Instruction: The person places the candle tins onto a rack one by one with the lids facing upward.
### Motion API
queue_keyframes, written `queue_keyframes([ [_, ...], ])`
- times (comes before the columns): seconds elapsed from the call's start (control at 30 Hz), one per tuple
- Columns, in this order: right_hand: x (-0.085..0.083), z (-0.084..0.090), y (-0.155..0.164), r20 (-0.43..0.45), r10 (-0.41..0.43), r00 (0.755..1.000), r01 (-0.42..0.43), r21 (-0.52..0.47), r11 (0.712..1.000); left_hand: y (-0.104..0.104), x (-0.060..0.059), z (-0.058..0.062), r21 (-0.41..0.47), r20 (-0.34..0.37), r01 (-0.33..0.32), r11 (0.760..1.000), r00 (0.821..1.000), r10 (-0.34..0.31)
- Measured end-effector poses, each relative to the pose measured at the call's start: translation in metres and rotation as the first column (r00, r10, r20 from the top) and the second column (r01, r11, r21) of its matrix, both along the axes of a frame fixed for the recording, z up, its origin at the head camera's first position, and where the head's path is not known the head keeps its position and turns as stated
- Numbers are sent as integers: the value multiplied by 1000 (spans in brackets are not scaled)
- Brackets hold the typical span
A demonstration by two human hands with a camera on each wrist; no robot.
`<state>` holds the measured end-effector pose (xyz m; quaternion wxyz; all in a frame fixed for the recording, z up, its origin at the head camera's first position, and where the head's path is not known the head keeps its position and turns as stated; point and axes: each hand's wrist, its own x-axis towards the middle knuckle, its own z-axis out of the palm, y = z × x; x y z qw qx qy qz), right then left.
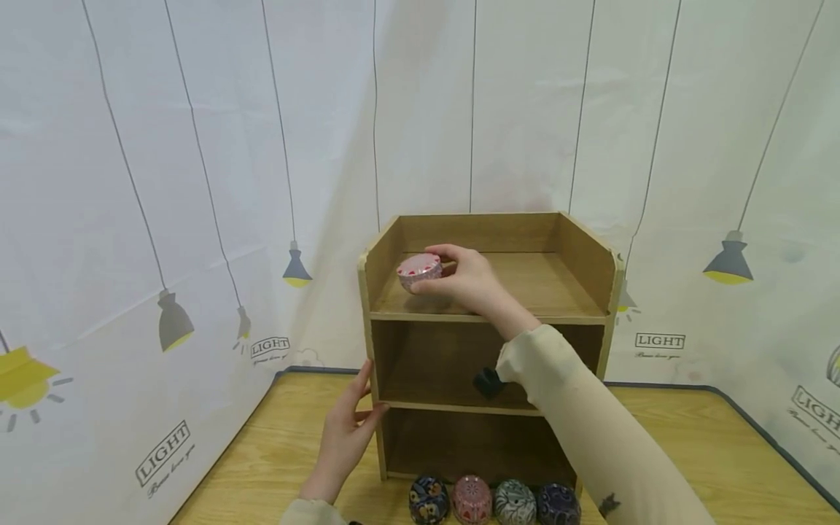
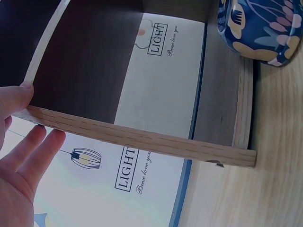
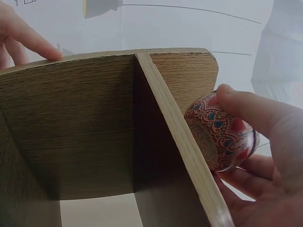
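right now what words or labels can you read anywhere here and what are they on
"LIGHT" in a box: printed several times on the white backdrop cloth, as at left of the wooden shelf, at right, and close up in the left wrist view.
Script line under each "LIGHT": too small and blurred to read surely.
Patterned tin in the right hand, and the tins on the table: patterns only, no words.

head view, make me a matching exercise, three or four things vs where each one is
Things:
1. pink tin
2. left hand
3. row of four tins
4. right hand

Places:
A. on the table in front of the shelf unit
B. against the unit's left side panel
C. over the top shelf, gripping a tin
D. held at the top shelf's left end

Pairs: 1-D, 2-B, 3-A, 4-C
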<state>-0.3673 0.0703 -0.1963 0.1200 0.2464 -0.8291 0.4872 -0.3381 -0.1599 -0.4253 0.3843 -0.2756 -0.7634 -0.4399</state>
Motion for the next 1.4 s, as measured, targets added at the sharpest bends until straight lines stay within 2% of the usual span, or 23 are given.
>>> queue_keyframes([
  [0.33,-1,-1,-3,28,-4,1000,4,17,1000,1,0,0,-2,-8,-4,1000,1000,4],
  [0.93,2,-1,-10,12,5,1000,-6,73,997,1,2,2,16,1,16,1000,1000,-16],
  [1.4,1,-2,-17,22,20,1000,-23,104,994,1,2,2,8,10,6,1000,1000,-6],
])
